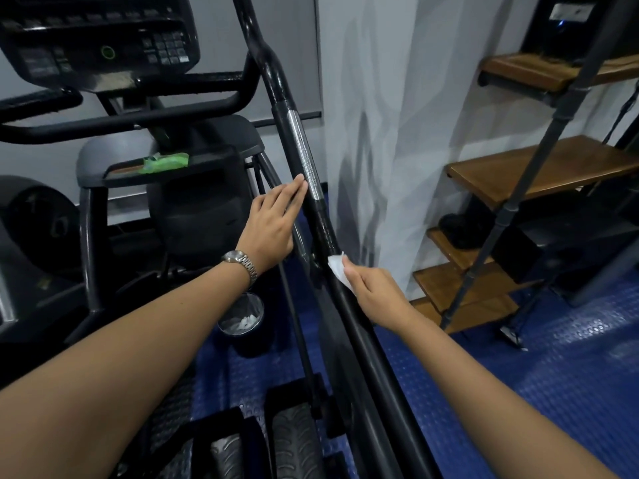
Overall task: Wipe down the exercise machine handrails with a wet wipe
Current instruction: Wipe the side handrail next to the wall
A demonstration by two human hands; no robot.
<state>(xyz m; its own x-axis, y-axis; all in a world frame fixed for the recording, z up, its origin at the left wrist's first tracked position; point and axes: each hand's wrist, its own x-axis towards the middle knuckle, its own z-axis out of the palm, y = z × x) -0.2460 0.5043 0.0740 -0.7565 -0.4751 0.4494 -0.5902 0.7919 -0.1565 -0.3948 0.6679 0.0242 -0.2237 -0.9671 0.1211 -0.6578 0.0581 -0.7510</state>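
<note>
Just right of the white curtain (373,133) I see a rack of wooden shelves (539,167) on dark pipe legs. Left of the curtain and lower down sits a small bin (254,342) with crumpled white scraps inside. Blue studded flooring (570,392) spreads out below the curtain.

No text is legible; the console (100,43) keys are too blurred.
</note>
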